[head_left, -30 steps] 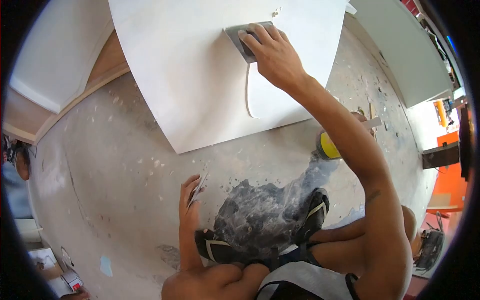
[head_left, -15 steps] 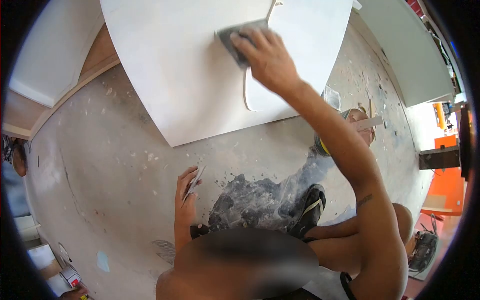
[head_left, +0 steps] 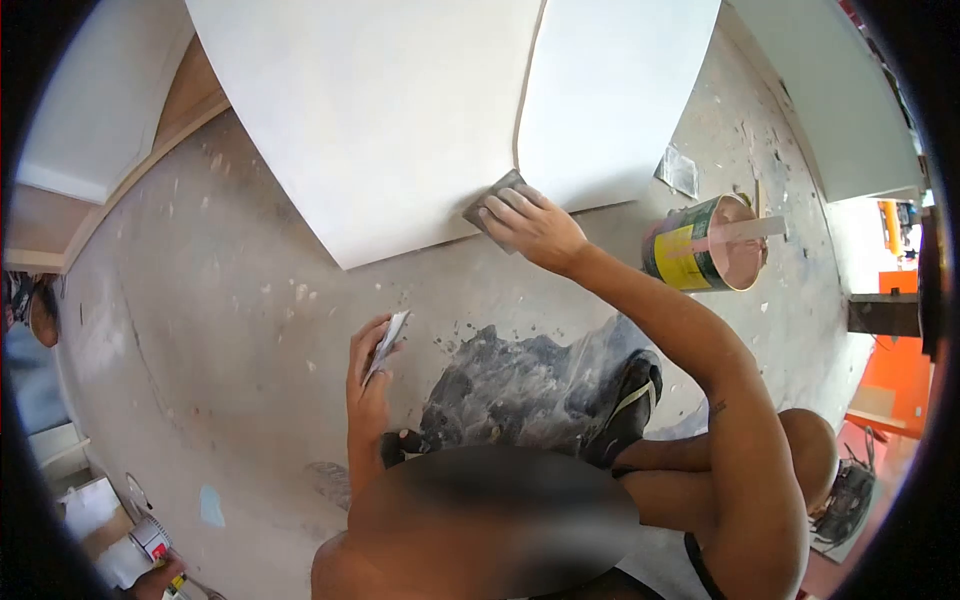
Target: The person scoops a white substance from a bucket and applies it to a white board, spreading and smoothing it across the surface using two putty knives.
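Note:
My right hand (head_left: 535, 228) is closed on a dark grey flat square pad (head_left: 495, 207), held at the lower edge of a large white panel (head_left: 400, 130). A thin dark line runs down the panel and ends just above the pad. Lower left, over the floor, my left hand (head_left: 370, 365) pinches a thin whitish-grey flat piece (head_left: 388, 342) between thumb and fingers. What kind of tool either piece is, I cannot make out.
Right of the panel, a yellow-and-green tin (head_left: 690, 250) of pinkish paste lies tilted with a flat stick (head_left: 750, 228) across its mouth. A clear square sheet (head_left: 678, 172) is beyond it. Dark stain (head_left: 510, 390) marks the floor by my feet. Another person's foot (head_left: 43, 315) shows far left.
My right hand has drawn the pad down the panel to its lower edge. A pale raised edge along the line no longer shows. The left hand has barely moved.

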Available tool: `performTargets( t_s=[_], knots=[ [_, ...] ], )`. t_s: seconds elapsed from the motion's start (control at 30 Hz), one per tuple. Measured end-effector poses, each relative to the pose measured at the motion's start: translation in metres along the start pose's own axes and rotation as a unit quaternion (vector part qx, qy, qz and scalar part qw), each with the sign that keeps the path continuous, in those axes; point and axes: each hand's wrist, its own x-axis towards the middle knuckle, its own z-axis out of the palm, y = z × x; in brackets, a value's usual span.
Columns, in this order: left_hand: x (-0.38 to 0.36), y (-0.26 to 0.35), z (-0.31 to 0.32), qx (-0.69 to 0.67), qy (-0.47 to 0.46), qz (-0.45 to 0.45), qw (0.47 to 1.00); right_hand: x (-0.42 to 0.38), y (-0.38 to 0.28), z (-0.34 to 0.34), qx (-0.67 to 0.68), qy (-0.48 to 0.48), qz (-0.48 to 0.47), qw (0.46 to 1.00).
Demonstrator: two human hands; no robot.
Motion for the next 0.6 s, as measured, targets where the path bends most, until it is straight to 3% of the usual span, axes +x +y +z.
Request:
performTargets(
  t_s=[0.17, 0.3, 0.37, 0.4, 0.43, 0.47, 0.53, 0.6],
  knots=[
    [0.001, 0.003, -0.002, 0.005, 0.011, 0.006, 1.000, -0.038, 0.005, 0.034, -0.020, -0.035, -0.074, 0.996],
    [-0.002, 0.000, 0.002, -0.038, 0.050, -0.018, 0.998, -0.059, 0.012, 0.028, -0.015, -0.081, -0.068, 0.994],
    [-0.002, -0.006, 0.005, -0.192, 0.048, -0.054, 0.979, -0.061, 0.004, 0.016, -0.005, -0.120, -0.032, 0.992],
    [-0.001, -0.009, 0.008, -0.193, 0.048, -0.052, 0.979, -0.060, -0.001, 0.011, 0.005, -0.156, 0.001, 0.988],
    [0.002, -0.012, 0.013, -0.299, 0.057, -0.090, 0.948, -0.060, -0.002, 0.004, 0.003, -0.154, 0.000, 0.988],
    [0.003, -0.013, 0.020, -0.402, 0.067, -0.128, 0.904, -0.057, -0.004, -0.011, 0.039, -0.166, 0.040, 0.984],
    [0.009, -0.001, 0.034, -0.435, 0.050, -0.166, 0.884, -0.044, -0.012, -0.049, 0.076, -0.173, 0.076, 0.979],
    [0.016, 0.012, 0.052, -0.467, 0.038, -0.198, 0.861, -0.026, -0.028, -0.090, 0.356, -0.009, 0.182, 0.916]
  ],
)
